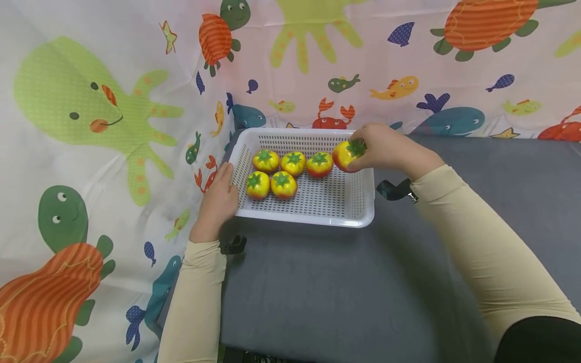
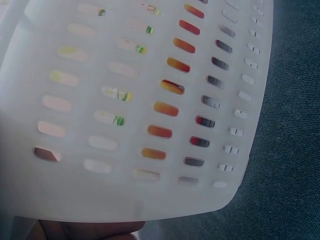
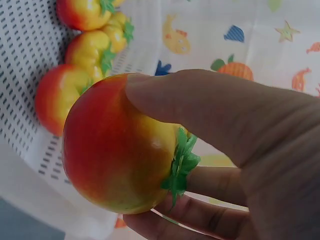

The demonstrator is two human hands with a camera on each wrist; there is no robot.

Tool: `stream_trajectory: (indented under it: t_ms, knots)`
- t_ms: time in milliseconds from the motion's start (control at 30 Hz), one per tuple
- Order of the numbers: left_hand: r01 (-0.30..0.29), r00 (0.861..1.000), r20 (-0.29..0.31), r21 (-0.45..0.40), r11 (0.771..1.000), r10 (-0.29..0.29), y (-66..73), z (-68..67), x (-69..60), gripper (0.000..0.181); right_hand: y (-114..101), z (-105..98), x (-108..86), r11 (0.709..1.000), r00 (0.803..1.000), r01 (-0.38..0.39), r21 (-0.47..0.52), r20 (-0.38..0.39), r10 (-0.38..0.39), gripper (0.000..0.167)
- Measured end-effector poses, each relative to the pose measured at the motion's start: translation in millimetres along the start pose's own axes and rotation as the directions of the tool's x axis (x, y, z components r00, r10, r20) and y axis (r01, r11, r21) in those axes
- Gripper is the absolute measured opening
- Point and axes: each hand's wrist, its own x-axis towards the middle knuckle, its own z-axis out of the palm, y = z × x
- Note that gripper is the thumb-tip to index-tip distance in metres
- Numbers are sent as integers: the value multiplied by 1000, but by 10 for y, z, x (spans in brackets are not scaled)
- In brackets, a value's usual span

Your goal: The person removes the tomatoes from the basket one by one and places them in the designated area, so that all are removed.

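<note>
My right hand [image 1: 386, 148] grips a yellow-red toy tomato [image 3: 120, 150] with a green leafy top, thumb on one side and fingers on the other. It holds this tomato [image 1: 345, 155] over the right end of a white perforated plastic basket [image 1: 317, 220]. Inside, several similar tomatoes [image 1: 283, 185] sit in two rows toward the left. My left hand [image 1: 219, 199] holds the basket's left end, and its fingers [image 2: 90, 230] show at the rim in the left wrist view. Through the slots of the basket wall [image 2: 135, 200], orange and green patches are visible.
The basket stands on a dark grey table [image 1: 336, 287]. A curtain [image 1: 290, 91] printed with sea animals hangs behind and along the left side. Dark straps [image 1: 395, 190] circle both wrists, over beige sleeves [image 1: 490, 242].
</note>
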Motion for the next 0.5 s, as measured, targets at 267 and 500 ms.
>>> stream_trajectory:
  t_ms: [267,500]
  knots:
    - [12,1000,7,-10,1000,-12,9,21,7,65,126,-139,-129,999,998,-49,-10,-39,49,62]
    - [9,1000,7,-7,1000,-9,1,1,12,65,288,-225,-218,996,994,-87,6,-69,87,64]
